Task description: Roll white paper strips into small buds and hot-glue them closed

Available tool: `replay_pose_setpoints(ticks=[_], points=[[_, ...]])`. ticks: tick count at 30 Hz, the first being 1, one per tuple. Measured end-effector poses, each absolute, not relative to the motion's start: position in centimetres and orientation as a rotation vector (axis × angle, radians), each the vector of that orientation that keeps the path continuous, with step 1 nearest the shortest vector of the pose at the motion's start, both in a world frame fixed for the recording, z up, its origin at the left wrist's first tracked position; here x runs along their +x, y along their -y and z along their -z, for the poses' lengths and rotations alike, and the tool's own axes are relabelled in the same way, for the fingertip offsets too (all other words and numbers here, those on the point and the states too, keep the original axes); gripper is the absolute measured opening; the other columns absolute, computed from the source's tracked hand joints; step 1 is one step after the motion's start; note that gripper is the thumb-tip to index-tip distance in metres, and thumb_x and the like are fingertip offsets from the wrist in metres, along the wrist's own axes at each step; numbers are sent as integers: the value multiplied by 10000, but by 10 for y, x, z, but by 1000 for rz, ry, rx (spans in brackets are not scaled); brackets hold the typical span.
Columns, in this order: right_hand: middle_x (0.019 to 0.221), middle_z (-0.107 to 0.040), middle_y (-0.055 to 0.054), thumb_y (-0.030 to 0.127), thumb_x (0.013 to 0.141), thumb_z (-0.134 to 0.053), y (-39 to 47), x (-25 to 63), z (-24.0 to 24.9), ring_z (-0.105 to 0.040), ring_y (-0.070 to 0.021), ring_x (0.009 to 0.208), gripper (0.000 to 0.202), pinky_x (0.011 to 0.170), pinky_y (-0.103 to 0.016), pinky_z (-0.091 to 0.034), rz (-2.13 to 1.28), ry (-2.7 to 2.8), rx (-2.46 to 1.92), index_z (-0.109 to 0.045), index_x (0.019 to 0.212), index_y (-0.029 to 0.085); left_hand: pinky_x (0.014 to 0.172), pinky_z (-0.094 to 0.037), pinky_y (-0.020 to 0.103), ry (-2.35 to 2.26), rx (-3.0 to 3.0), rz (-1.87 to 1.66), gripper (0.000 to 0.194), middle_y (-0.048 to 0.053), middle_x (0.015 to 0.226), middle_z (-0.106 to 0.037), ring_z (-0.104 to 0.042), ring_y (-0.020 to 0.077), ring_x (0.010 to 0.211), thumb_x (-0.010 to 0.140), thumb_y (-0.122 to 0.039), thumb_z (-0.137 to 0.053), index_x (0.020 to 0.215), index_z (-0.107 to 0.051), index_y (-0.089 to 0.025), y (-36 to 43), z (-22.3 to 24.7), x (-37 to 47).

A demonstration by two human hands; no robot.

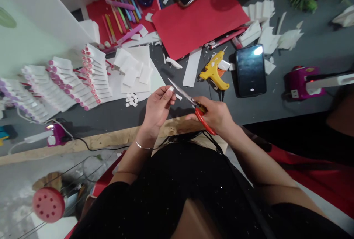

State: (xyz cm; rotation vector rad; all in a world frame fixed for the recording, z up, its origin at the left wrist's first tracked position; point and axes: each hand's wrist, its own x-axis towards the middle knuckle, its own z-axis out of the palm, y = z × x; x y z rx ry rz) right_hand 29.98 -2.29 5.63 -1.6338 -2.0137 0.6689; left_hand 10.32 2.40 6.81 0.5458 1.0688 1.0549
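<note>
Between thumb and fingertips, my left hand (159, 103) pinches a small white paper piece (171, 89). My right hand (217, 113) grips scissors (203, 121) with red handles; their blades reach up and left, with the tips close beside that piece. Left of my left hand lies a little pile of small white pieces (132, 100). Behind it, square white paper pieces (132, 67) are spread on larger white sheets. A thin white strip (174, 63) and a wider paper strip (192, 68) rest on the dark table beyond the blades.
A yellow glue gun (215, 71) and a black phone (251, 70) lie right of centre. Red paper (199, 17) covers the back, near coloured pens (124, 12). Rows of white paper bundles (95, 73) stand at left. Purple power sockets (304, 83) sit at right, with cords trailing.
</note>
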Motion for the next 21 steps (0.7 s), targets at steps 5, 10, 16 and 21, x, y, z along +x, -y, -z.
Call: replay_pose_setpoints(ticks=[5,10,16,21], points=[[946,-692,-128,566,916,-640,-28,287,-45,-642,-260,822,502,710,-338,-470,-543,2041,-1815,-643,1213,162,594,-476,128,-1046,487,-1098,86,1,793,-669,-553,28,633,809,-191,-819,796,-739,-166,-28,-69,90],[1179,-646,-189,263,852,-657,-71,264,-25,-607,-326,1077,595,940,-460,-500,-477,2209,-1747,-530,1418,127,591,-489,126,-1017,490,-1096,91,9,802,-667,-554,29,629,794,-201,-836,796,-750,-171,-28,-69,82],[1307,-614,-174,175,937,-437,-53,292,-32,-536,-342,1204,424,1020,-554,-456,-384,2145,-1690,-604,1326,208,609,-517,157,-1016,577,-1071,123,11,777,-667,-565,48,633,797,-269,-844,820,-757,-186,-23,-70,83],[1346,-552,-270,230,874,-532,-41,352,-21,-488,-434,1242,568,991,-655,-423,-308,2024,-1947,-480,1424,100,648,-535,201,-1018,691,-1022,110,16,765,-672,-601,73,657,832,-286,-804,871,-756,-195,-17,-73,89]])
